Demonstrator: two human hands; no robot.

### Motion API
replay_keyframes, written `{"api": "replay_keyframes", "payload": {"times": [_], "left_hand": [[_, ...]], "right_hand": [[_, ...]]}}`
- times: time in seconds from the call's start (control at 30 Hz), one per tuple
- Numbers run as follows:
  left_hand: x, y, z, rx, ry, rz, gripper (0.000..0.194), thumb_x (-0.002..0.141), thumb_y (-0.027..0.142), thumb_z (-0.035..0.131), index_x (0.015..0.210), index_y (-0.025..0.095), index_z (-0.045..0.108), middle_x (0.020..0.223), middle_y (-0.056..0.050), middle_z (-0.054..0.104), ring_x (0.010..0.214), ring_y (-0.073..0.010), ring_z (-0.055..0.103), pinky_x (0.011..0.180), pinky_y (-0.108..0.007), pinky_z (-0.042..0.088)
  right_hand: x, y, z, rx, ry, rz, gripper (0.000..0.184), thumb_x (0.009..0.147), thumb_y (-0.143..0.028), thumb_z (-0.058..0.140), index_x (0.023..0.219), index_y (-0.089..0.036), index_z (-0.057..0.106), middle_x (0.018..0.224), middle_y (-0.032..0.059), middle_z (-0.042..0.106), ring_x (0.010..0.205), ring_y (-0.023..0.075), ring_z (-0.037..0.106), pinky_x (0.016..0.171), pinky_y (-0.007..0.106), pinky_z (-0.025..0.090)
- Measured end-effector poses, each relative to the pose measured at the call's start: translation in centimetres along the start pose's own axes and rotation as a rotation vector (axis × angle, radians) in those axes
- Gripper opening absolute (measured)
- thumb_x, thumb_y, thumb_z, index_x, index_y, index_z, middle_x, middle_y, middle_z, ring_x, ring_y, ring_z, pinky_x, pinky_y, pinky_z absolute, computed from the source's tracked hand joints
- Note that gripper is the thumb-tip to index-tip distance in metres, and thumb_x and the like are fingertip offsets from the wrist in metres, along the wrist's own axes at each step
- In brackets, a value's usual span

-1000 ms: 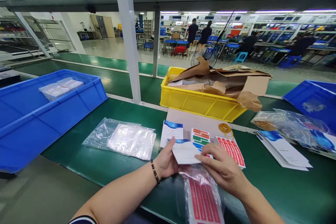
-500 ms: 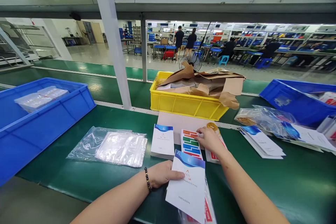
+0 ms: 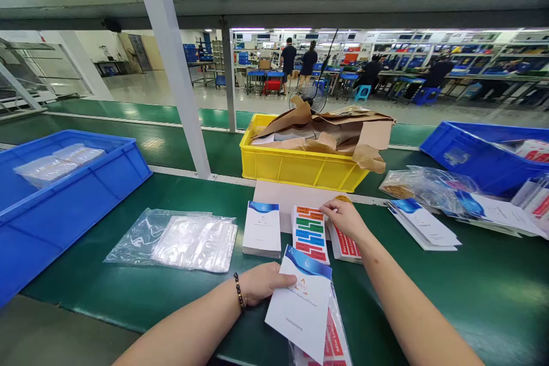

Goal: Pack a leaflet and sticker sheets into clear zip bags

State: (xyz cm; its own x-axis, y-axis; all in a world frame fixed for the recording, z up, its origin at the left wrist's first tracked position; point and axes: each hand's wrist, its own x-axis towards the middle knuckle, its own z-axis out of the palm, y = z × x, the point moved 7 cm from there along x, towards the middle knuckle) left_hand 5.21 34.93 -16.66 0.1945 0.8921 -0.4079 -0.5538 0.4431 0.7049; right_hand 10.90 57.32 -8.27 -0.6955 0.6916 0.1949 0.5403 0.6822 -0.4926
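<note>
Leaving the booklet (image 3: 302, 311) to the left hand (image 3: 265, 284), which pinches it thumb-on-top over the bagged red labels (image 3: 335, 338), the right hand (image 3: 343, 218) has gone from touching that booklet a second ago to the colored label stack (image 3: 309, 234) on the green surface (image 3: 429, 303), so it's free for labels now. Its fingers are bunched at the corner, but can't tell if they've got a sheet.

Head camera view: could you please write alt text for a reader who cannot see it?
The left hand holds an instructions booklet over a green bench; the right hand is at a multicoloured label stack. A yellow bin with brown paper stands behind.
</note>
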Motion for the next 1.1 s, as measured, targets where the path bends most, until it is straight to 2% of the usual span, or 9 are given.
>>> {"api": "replay_keyframes", "payload": {"times": [0.2,0.27,0.33,0.43,0.57,0.7,0.87,1.1], "left_hand": [[-0.2,-0.1,0.0,0.053,-0.02,-0.007,0.043,0.053,0.04,0.073,0.082,0.008,0.067,0.081,-0.011,0.067,0.066,-0.0138,0.059,0.069,-0.027,0.044],[-0.3,-0.3,0.0,0.081,-0.023,-0.031,0.044,0.052,0.041,0.074,0.081,0.009,0.067,0.079,-0.01,0.066,0.064,-0.0133,0.059,0.068,-0.026,0.044],[-0.3,-0.5,0.1,0.109,-0.032,-0.047,0.046,0.051,0.043,0.074,0.08,0.009,0.067,0.078,-0.01,0.066,0.064,-0.013,0.059,0.067,-0.026,0.044],[-0.3,-0.5,0.2,0.129,-0.036,-0.053,0.047,0.049,0.045,0.074,0.08,0.01,0.067,0.079,-0.009,0.066,0.064,-0.0125,0.058,0.068,-0.026,0.043],[-0.3,-0.5,0.2,0.124,-0.028,-0.06,0.045,0.049,0.044,0.074,0.079,0.011,0.067,0.08,-0.007,0.066,0.063,-0.0123,0.058,0.067,-0.026,0.043],[-0.3,-0.6,0.1,0.117,-0.041,-0.064,0.044,0.05,0.044,0.074,0.079,0.012,0.067,0.081,-0.007,0.065,0.064,-0.0121,0.058,0.067,-0.026,0.043],[-0.2,-0.7,0.1,0.122,-0.055,-0.058,0.044,0.049,0.044,0.074,0.079,0.012,0.067,0.08,-0.006,0.065,0.064,-0.012,0.058,0.067,-0.025,0.043],[-0.4,-0.5,0.3,0.119,-0.059,-0.052,0.045,0.047,0.043,0.076,0.077,0.012,0.067,0.078,-0.006,0.065,0.064,-0.0124,0.057,0.069,-0.027,0.044]], "right_hand": [[0.3,0.3,-0.9,-0.05,0.099,-0.016,0.029,0.08,-0.038,0.039,0.074,-0.02,0.061,0.087,0.0041,0.062,0.084,0.0176,0.055,0.073,0.028,0.04],[0.2,-0.1,-0.6,-0.084,0.074,-0.034,0.027,0.081,-0.037,0.039,0.081,-0.02,0.06,0.09,0.0049,0.061,0.086,0.018,0.054,0.074,0.029,0.04],[0.0,-0.7,0.2,-0.128,0.011,-0.069,0.027,0.076,-0.037,0.049,0.094,-0.02,0.059,0.098,0.0052,0.059,0.09,0.019,0.053,0.076,0.029,0.039],[-0.6,-1.7,1.7,-0.216,-0.081,-0.109,0.041,0.065,-0.033,0.062,0.103,-0.02,0.056,0.104,0.0069,0.057,0.095,0.0224,0.051,0.082,0.032,0.036],[-1.3,-2.7,2.6,-0.338,-0.121,-0.107,0.028,0.068,-0.029,0.059,0.093,-0.017,0.059,0.097,0.0096,0.057,0.096,0.0254,0.048,0.081,0.035,0.033],[-1.3,-3.0,2.7,-0.412,-0.138,-0.097,0.017,0.07,-0.028,0.056,0.083,-0.017,0.058,0.093,0.009,0.057,0.091,0.0246,0.049,0.076,0.034,0.033],[-0.6,-2.4,2.9,-0.446,-0.167,-0.072,0.028,0.066,-0.034,0.062,0.088,-0.018,0.055,0.087,0.0073,0.058,0.085,0.0229,0.05,0.071,0.03,0.034],[0.2,-2.3,2.8,-0.44,-0.176,-0.063,0.029,0.059,-0.034,0.067,0.079,-0.018,0.054,0.086,0.0078,0.056,0.084,0.0235,0.05,0.071,0.03,0.034]]}}
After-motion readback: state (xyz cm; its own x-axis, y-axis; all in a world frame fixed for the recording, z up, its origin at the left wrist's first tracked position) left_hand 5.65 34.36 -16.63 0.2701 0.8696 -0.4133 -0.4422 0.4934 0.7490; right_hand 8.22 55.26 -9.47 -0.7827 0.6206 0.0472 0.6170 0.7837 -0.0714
